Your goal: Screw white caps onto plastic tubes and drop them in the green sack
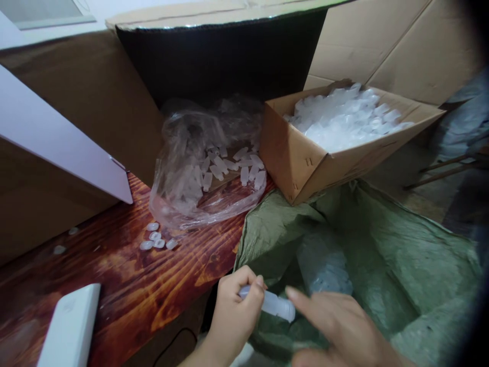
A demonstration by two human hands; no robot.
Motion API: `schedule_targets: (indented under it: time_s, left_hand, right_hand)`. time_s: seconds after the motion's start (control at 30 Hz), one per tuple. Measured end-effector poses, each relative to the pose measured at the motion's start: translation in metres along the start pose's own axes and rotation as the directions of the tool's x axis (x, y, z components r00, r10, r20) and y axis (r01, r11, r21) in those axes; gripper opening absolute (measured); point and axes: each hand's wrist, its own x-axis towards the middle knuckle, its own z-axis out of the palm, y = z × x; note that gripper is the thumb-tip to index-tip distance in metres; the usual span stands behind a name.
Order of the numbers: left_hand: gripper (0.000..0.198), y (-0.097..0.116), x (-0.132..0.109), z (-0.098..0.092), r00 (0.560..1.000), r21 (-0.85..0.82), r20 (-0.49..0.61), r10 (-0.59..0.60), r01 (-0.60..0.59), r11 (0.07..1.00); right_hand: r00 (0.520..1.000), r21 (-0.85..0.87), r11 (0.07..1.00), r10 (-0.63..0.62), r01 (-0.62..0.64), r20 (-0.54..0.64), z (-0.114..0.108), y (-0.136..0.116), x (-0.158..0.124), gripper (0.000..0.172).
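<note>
Over the open green plastic sack (pixel 405 255), the left hand (pixel 239 306) grips 1 translucent white plastic tube (pixel 275 305) while the right hand (pixel 338 323), fingers spread and seemingly empty, hovers beside its rimmed end, apparently working that end, which calls for a steady left grip.

The carton (pixel 284 148) is matt brown cardboard. Below the carton, the tube (pixel 275 306) is smooth, milky, translucent plastic, and the green sack (pixel 412 250) looks like creased plastic with a dull sheen. Left of the carton, the bag (pixel 173 196) is clear, glossy, crinkled film; the tabletop (pixel 183 275) is grained wood, glossily varnished.
</note>
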Motion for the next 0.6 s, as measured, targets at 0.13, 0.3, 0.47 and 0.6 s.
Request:
schedule_targets:
  time_s: [0.13,0.3,0.47,0.6]
  left_hand:
    - [0.037,0.009,0.003,-0.003,0.997,0.056,-0.02,0.069,-0.067,0.996]
    - [0.041,0.008,0.006,-0.005,0.993,0.051,-0.023,0.116,-0.115,0.992]
    - [0.046,-0.003,0.009,0.013,0.999,-0.051,0.002,0.036,-0.035,0.998]
    - [0.055,-0.006,0.01,0.041,0.998,-0.086,0.066,-0.02,0.026,0.996]
  right_hand:
    - [0.994,-0.056,0.998,-0.029,0.035,0.106,-0.004,0.002,-0.007,0.052]
    - [0.996,-0.058,0.996,-0.057,0.061,0.061,-0.007,0.006,-0.01,0.042]
    - [0.998,-0.067,0.998,0.005,-0.009,-0.056,-0.007,0.004,-0.002,0.04]
    - [0.955,0.117,0.965,0.251,-0.234,-0.156,-0.008,-0.006,0.001,0.028]
